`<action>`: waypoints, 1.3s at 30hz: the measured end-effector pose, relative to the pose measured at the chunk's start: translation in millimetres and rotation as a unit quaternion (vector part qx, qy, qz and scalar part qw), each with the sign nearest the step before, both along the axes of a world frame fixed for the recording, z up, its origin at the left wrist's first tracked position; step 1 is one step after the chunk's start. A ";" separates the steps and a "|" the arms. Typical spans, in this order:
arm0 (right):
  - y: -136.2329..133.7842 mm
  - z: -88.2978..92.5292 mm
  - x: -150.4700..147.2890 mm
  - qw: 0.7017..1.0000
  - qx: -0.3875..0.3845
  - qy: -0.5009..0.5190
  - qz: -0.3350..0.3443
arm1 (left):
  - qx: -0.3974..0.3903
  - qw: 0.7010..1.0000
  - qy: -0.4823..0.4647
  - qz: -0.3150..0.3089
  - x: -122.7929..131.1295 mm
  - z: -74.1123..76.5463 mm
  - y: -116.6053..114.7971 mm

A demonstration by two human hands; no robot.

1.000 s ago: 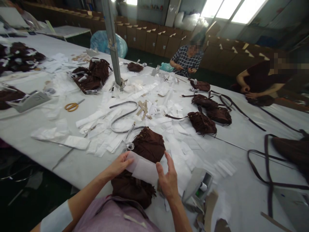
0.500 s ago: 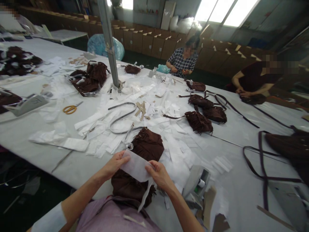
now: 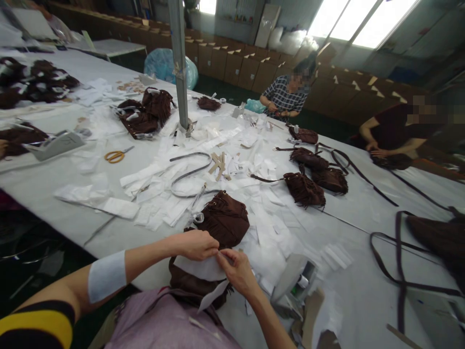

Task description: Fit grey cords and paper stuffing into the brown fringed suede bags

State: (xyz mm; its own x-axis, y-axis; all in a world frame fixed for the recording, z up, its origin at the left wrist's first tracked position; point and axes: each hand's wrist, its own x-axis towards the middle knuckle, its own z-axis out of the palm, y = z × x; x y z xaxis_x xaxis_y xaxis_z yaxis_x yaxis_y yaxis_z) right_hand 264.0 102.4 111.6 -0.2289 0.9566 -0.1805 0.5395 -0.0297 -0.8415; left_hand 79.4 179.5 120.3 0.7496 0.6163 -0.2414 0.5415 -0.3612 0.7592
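Note:
Close in front of my body, my left hand (image 3: 199,245) and my right hand (image 3: 237,271) meet with pinched fingertips at one edge of a thin white sheet (image 3: 198,268). The sheet droops below my left hand, and a narrow white strip (image 3: 214,295) hangs beneath my right. What exactly lies between the fingertips is hidden. Behind the hands a dark brown fringed bag (image 3: 227,220) rests on the table, with a grey wrapped strap (image 3: 178,186) curling away from it. More brown material (image 3: 187,287) shows under the sheet at my lap.
White paper scraps (image 3: 160,208) litter the table. Yellow-handled scissors (image 3: 115,156) lie left. A grey tape dispenser (image 3: 295,286) stands by my right forearm. More brown bags (image 3: 304,189) sit to the right. A metal post (image 3: 179,72) rises from the table. Two people work across it.
My left hand has moved right along the sheet to meet my right hand. The sheet, held stretched between both hands before, now droops. The view has shifted slightly left.

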 end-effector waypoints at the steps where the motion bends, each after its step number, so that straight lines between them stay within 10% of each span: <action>1: -1.7 -0.6 -0.3 1.000 0.011 -0.011 -0.004 | -0.010 1.000 -0.015 -0.007 1.9 -2.5 -1.4; 5: -7.5 -5.2 -2.7 0.995 0.094 -0.031 -0.015 | -0.135 0.987 -0.091 0.010 7.4 -8.5 -6.1; 10: -13.6 1.9 -2.1 0.962 0.267 -0.053 0.011 | -0.346 0.900 -0.124 0.233 6.1 -25.8 -7.6; 16: -13.2 -6.3 16.8 0.980 0.036 0.086 -0.175 | -0.214 0.874 -0.137 0.415 -43.3 -29.5 26.9; 21: -1.3 -12.9 8.9 0.986 -0.047 0.124 -0.102 | -0.130 0.970 -0.097 0.179 -32.7 -7.4 7.0; 24: 1.7 -6.0 1.0 0.991 -0.051 0.104 -0.070 | -0.203 0.972 -0.089 0.075 -12.3 -3.3 -13.1; 29: -8.0 -14.4 10.4 0.975 -0.162 0.132 -0.070 | -0.307 0.939 -0.099 0.118 -16.6 -18.9 -13.6; 34: -8.8 -12.3 28.8 0.966 -0.142 0.165 -0.139 | -0.168 0.969 -0.030 0.178 -26.6 -49.3 4.8; 39: 0.7 22.0 17.3 0.987 -0.103 0.113 0.057 | -0.145 0.972 -0.008 0.187 -10.3 -66.8 10.6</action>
